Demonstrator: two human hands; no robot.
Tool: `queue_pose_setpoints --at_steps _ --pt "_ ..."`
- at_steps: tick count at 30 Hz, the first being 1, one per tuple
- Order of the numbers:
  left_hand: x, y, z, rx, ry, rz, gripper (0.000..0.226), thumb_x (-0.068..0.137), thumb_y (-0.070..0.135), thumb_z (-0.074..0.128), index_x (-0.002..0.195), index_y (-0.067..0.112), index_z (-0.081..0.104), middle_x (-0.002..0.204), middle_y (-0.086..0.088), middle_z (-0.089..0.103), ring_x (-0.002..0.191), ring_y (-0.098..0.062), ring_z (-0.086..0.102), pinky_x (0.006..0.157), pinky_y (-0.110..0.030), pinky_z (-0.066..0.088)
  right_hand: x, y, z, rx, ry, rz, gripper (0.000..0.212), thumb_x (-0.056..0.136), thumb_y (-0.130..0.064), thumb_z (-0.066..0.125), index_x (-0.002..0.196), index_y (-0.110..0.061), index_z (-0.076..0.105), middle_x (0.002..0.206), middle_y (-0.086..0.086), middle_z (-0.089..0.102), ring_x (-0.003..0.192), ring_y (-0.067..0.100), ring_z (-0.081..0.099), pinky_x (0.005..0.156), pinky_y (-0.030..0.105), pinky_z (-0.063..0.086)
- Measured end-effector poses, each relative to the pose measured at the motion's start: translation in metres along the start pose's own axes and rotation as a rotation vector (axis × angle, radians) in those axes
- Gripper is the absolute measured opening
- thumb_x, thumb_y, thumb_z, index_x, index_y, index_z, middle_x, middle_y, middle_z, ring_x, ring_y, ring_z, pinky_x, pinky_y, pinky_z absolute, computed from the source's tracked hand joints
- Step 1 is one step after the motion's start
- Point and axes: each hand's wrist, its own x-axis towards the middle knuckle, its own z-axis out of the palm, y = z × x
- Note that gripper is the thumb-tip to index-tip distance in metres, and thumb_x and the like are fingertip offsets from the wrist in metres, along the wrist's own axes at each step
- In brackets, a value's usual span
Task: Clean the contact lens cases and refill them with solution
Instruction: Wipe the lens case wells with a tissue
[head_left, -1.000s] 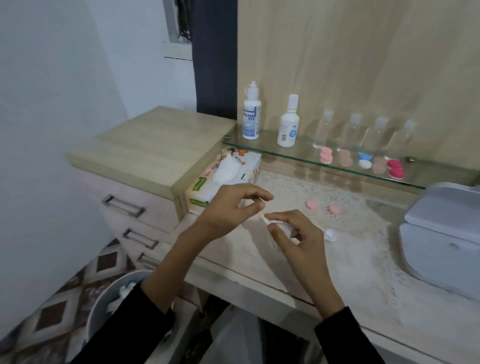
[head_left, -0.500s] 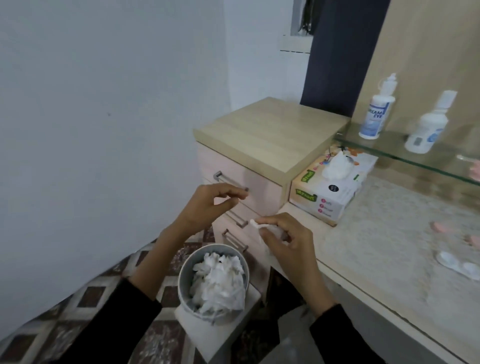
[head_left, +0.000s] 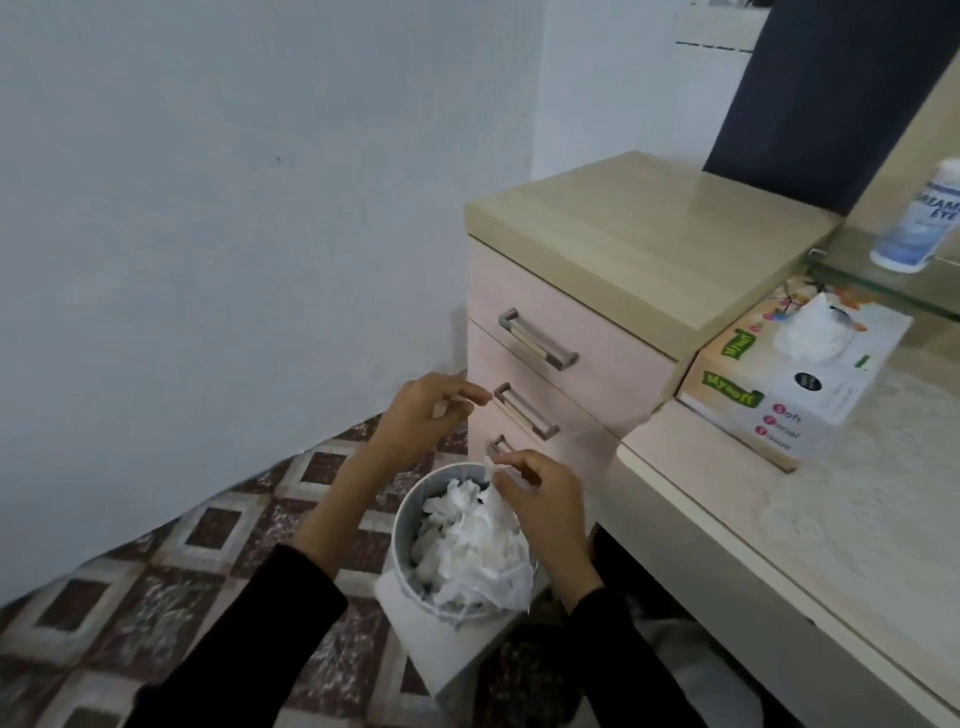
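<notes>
step: judged as throwing away a used wipe | right hand (head_left: 540, 506) pinches tissue scrap (head_left: 493, 467) over the heaped bin (head_left: 400, 525) | left hand (head_left: 428, 413) curled, holds nothing visible | lens cases out of view, solution bottle (head_left: 927, 223) on glass shelf (head_left: 847, 254) far right | next: release over the heap; drawer handles (head_left: 524, 415) close behind, floor side free

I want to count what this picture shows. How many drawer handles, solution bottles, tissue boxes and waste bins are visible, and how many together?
Drawer handles: 3
Solution bottle: 1
Tissue box: 1
Waste bin: 1
Total: 6
</notes>
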Motion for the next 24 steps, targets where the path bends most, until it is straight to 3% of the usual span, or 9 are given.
queue_pose_setpoints --at_steps 3,6,9,11,15,19,22,24 --pt "-0.005 -0.017 0.006 0.039 -0.004 -0.043 0.027 0.085 0.014 0.06 0.1 0.034 0.071 0.097 0.021 0.066 0.089 0.006 0.058 0.076 -0.022 0.05 0.005 0.012 0.017 0.003 -0.059 0.084 0.008 0.087 -0.016 0.068 0.091 -0.022 0.072 0.085 -0.012 0.071 0.082 0.002 0.064 0.071 0.012 0.045" --pt "-0.009 -0.026 0.011 0.032 -0.008 -0.049 0.028 0.084 0.0 0.062 0.1 0.021 0.072 0.096 0.012 0.069 0.085 0.013 0.055 0.073 -0.006 0.041 0.009 0.022 0.026 0.016 -0.149 0.196 0.012 0.09 -0.012 0.066 0.1 -0.02 0.068 0.099 -0.006 0.068 0.097 0.009 0.063 0.079 0.01 0.044" --pt "-0.014 -0.033 0.016 0.008 -0.029 -0.088 0.03 0.085 -0.004 0.06 0.101 0.018 0.073 0.097 0.012 0.068 0.095 0.007 0.057 0.083 -0.011 0.045 0.011 0.027 0.024 0.026 -0.153 0.259 0.017 0.09 0.001 0.06 0.099 -0.011 0.068 0.097 -0.005 0.063 0.093 0.006 0.058 0.072 -0.001 0.037" --pt "-0.016 -0.037 0.017 0.028 -0.037 -0.089 0.029 0.085 -0.003 0.062 0.101 0.019 0.073 0.096 0.017 0.067 0.097 0.007 0.056 0.084 -0.01 0.044 0.012 0.032 0.018 0.041 -0.143 0.307 0.019 0.088 0.005 0.06 0.101 -0.005 0.07 0.097 -0.002 0.065 0.086 0.0 0.06 0.072 0.001 0.039" --pt "-0.015 -0.028 0.018 0.014 -0.023 -0.046 0.028 0.085 0.0 0.065 0.1 0.022 0.072 0.093 0.029 0.061 0.094 0.009 0.056 0.082 -0.011 0.045 0.013 0.032 0.002 0.098 -0.1 0.372 0.024 0.086 -0.001 0.065 0.089 -0.024 0.071 0.091 -0.003 0.071 0.087 0.007 0.066 0.084 0.025 0.05" --pt "-0.008 -0.008 0.018 -0.002 -0.043 0.01 0.026 0.087 0.002 0.063 0.103 0.022 0.072 0.096 0.029 0.06 0.095 0.006 0.057 0.08 -0.01 0.045 0.014 0.006 -0.023 0.204 -0.067 0.281 0.022 0.088 0.002 0.062 0.101 -0.012 0.071 0.091 -0.011 0.069 0.077 -0.012 0.063 0.075 0.007 0.047" --pt "0.005 0.014 0.017 -0.018 -0.035 0.104 0.024 0.087 0.001 0.063 0.102 0.017 0.072 0.097 0.026 0.062 0.093 0.014 0.056 0.079 -0.004 0.039 0.009 -0.024 -0.044 0.266 -0.055 0.173 0.028 0.088 -0.001 0.064 0.09 -0.029 0.072 0.09 -0.016 0.072 0.091 0.0 0.065 0.086 0.019 0.051" --pt "0.014 0.032 0.017 -0.028 -0.038 0.164 0.022 0.088 0.004 0.062 0.103 0.015 0.072 0.097 0.018 0.066 0.094 0.008 0.058 0.081 -0.007 0.042 0.004 -0.044 -0.06 0.267 -0.036 0.123 0.025 0.088 -0.006 0.066 0.091 -0.03 0.072 0.097 -0.012 0.073 0.099 0.005 0.065 0.088 0.02 0.051"
